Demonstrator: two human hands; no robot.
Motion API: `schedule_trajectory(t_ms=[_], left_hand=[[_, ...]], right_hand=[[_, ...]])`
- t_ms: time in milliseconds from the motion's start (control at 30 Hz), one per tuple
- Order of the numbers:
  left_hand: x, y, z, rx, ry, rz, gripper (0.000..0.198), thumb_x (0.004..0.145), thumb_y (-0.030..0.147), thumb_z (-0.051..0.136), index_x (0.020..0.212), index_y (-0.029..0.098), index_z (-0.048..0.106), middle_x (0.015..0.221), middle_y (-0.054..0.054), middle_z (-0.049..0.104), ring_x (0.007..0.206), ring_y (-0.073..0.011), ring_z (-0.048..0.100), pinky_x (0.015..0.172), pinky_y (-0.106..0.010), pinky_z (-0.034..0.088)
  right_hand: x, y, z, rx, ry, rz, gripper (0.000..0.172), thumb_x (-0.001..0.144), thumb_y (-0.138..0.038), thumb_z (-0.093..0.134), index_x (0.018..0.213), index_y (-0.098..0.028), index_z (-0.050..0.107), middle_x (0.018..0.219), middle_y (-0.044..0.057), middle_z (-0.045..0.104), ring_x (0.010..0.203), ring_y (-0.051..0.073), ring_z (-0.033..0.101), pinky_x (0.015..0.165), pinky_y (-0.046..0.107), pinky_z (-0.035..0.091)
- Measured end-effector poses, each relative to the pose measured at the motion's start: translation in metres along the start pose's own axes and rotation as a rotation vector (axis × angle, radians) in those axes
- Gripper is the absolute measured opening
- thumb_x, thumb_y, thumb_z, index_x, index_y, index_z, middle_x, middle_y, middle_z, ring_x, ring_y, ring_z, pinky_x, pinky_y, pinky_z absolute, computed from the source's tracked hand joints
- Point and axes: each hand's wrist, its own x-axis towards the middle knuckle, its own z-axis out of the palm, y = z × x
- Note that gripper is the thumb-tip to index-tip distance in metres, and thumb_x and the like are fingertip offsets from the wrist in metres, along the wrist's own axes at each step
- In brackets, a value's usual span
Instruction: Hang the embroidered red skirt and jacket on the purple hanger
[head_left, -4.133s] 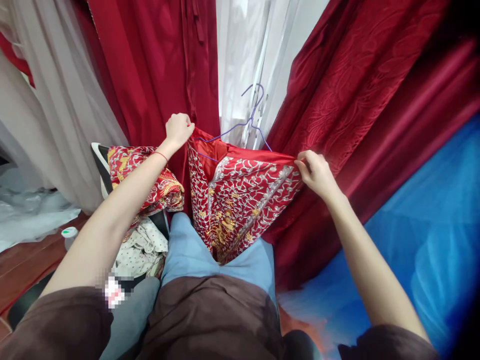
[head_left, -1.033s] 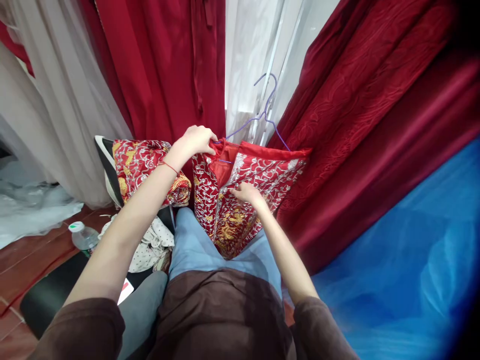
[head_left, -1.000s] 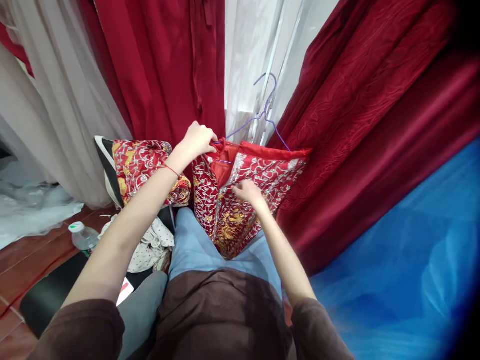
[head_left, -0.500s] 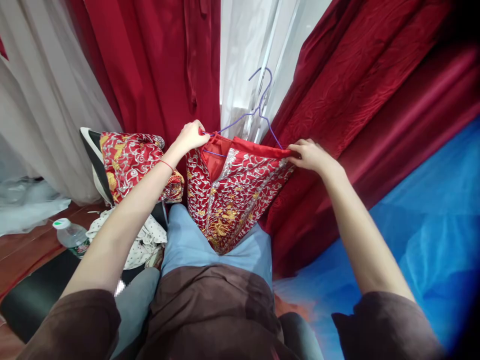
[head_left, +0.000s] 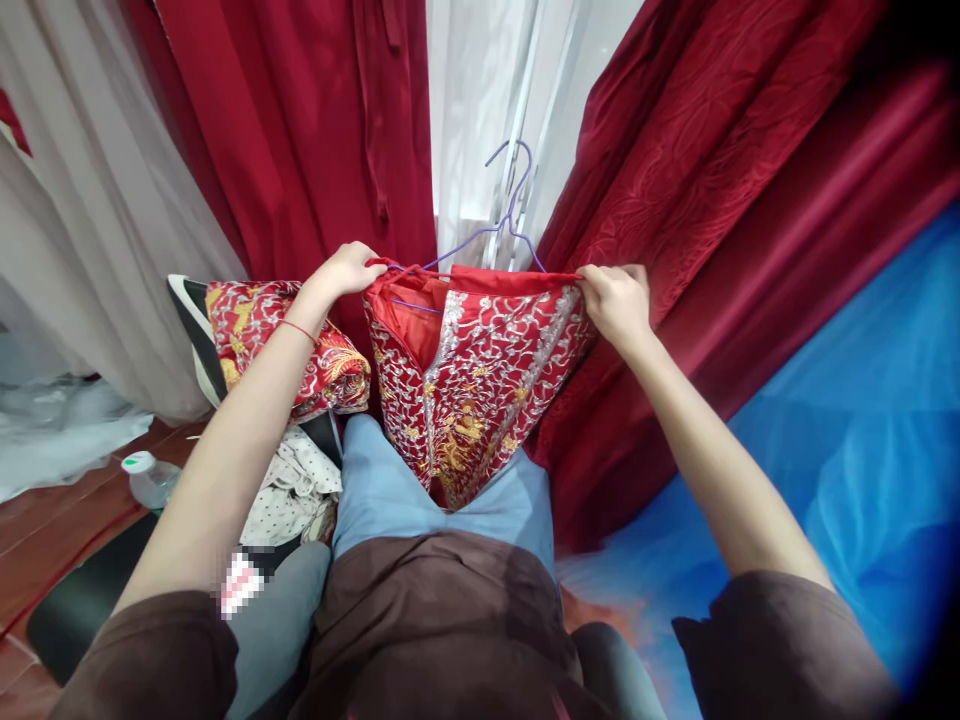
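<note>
A red skirt (head_left: 491, 370) with silver and gold embroidery hangs spread between my hands, its lower part over my lap. My left hand (head_left: 349, 268) pinches the left end of its plain red waistband. At the right end, my right hand (head_left: 619, 300) is closed around the waistband, with the fingertips partly hidden behind the cloth. A purple wire hanger (head_left: 511, 210) passes inside the waist opening, and its hook stands up above the cloth. The skirt's front gapes at the left, showing the red lining (head_left: 416, 335) and part of the hanger's lower bar.
A folded red embroidered garment (head_left: 247, 320) lies on a black and white chair (head_left: 187, 300) at the left. Below are a dotted white cloth (head_left: 292, 490) and a plastic bottle (head_left: 150, 480). Red gowns (head_left: 300, 120) hang ahead; blue tulle (head_left: 862, 480) spreads at the right.
My hands have moved apart, drawing the waistband straighter and wider. My right hand has closed more fully over its end. The hanger sits slightly further left in view.
</note>
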Motion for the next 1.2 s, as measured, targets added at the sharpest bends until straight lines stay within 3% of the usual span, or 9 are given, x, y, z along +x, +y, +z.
schedule_trajectory(t_ms=[133,267,533,700,800,900,1000,1100,1200], left_hand=[[0.006,0.015,0.018,0.035,0.197,-0.140,0.045,0.094,0.036,0.039,0.107,0.005,0.069,0.109,-0.024,0.069,0.113,-0.0322,0.062,0.104,-0.036,0.041],[0.016,0.027,0.033,0.015,0.308,-0.173,0.051,0.097,0.038,0.033,0.115,0.003,0.064,0.120,-0.028,0.065,0.123,-0.0333,0.057,0.109,-0.036,0.039],[0.026,0.023,0.043,-0.134,0.233,-0.218,0.038,0.096,0.033,0.039,0.105,0.009,0.066,0.115,-0.025,0.068,0.121,-0.0339,0.060,0.106,-0.039,0.040],[0.005,0.024,0.049,-0.339,0.229,0.087,0.038,0.098,0.039,0.037,0.113,0.018,0.064,0.121,-0.013,0.069,0.120,-0.0274,0.059,0.107,-0.040,0.040],[-0.003,0.017,0.042,-0.523,0.085,0.357,0.041,0.095,0.041,0.038,0.114,0.019,0.065,0.122,-0.007,0.069,0.117,-0.0232,0.060,0.107,-0.036,0.041],[-0.003,0.002,0.030,-0.614,-0.130,0.370,0.037,0.086,0.033,0.041,0.103,0.016,0.068,0.112,-0.008,0.071,0.103,-0.0224,0.063,0.098,-0.036,0.047],[0.000,-0.014,0.020,-0.514,-0.243,0.323,0.045,0.073,0.028,0.059,0.117,0.017,0.065,0.105,-0.006,0.071,0.090,-0.0213,0.064,0.086,-0.034,0.050],[-0.001,-0.020,0.015,-0.343,-0.232,0.433,0.057,0.069,0.030,0.072,0.124,0.017,0.064,0.104,-0.005,0.071,0.093,-0.0224,0.064,0.087,-0.033,0.049],[-0.003,-0.021,0.017,-0.226,-0.140,0.539,0.042,0.077,0.039,0.070,0.111,0.016,0.071,0.102,-0.007,0.072,0.095,-0.0240,0.065,0.090,-0.035,0.048]], right_hand=[[0.007,-0.023,0.000,-0.046,0.019,-0.001,0.040,0.096,-0.018,0.030,0.112,-0.017,0.067,0.094,0.015,0.069,0.096,0.029,0.057,0.094,0.050,0.036],[0.009,-0.046,0.003,-0.063,-0.037,-0.074,0.038,0.096,-0.015,0.030,0.113,-0.012,0.064,0.100,0.019,0.067,0.101,0.031,0.054,0.093,0.050,0.037],[0.009,-0.115,0.020,0.000,-0.154,-0.079,0.040,0.087,-0.009,0.042,0.125,-0.002,0.051,0.119,0.025,0.062,0.110,0.035,0.054,0.094,0.051,0.038],[0.020,-0.153,0.026,0.145,-0.202,-0.167,0.037,0.094,-0.019,0.042,0.128,-0.006,0.053,0.120,0.023,0.065,0.111,0.035,0.055,0.092,0.048,0.039],[0.031,-0.155,0.025,0.149,-0.168,-0.163,0.033,0.098,-0.015,0.037,0.121,-0.013,0.060,0.116,0.019,0.067,0.109,0.033,0.056,0.089,0.045,0.039],[0.039,-0.150,0.021,0.137,-0.141,-0.165,0.029,0.100,-0.020,0.041,0.118,-0.016,0.063,0.115,0.017,0.067,0.110,0.033,0.055,0.087,0.043,0.039],[0.039,-0.147,0.018,0.117,-0.136,-0.173,0.027,0.100,-0.021,0.044,0.117,-0.017,0.064,0.115,0.016,0.066,0.110,0.032,0.055,0.086,0.042,0.038],[0.037,-0.148,0.018,0.107,-0.116,-0.201,0.027,0.100,-0.020,0.043,0.116,-0.017,0.065,0.113,0.015,0.067,0.108,0.031,0.054,0.086,0.041,0.038],[0.038,-0.148,0.017,0.112,-0.079,-0.235,0.028,0.100,-0.019,0.042,0.113,-0.017,0.067,0.109,0.014,0.068,0.106,0.030,0.055,0.085,0.040,0.037]])
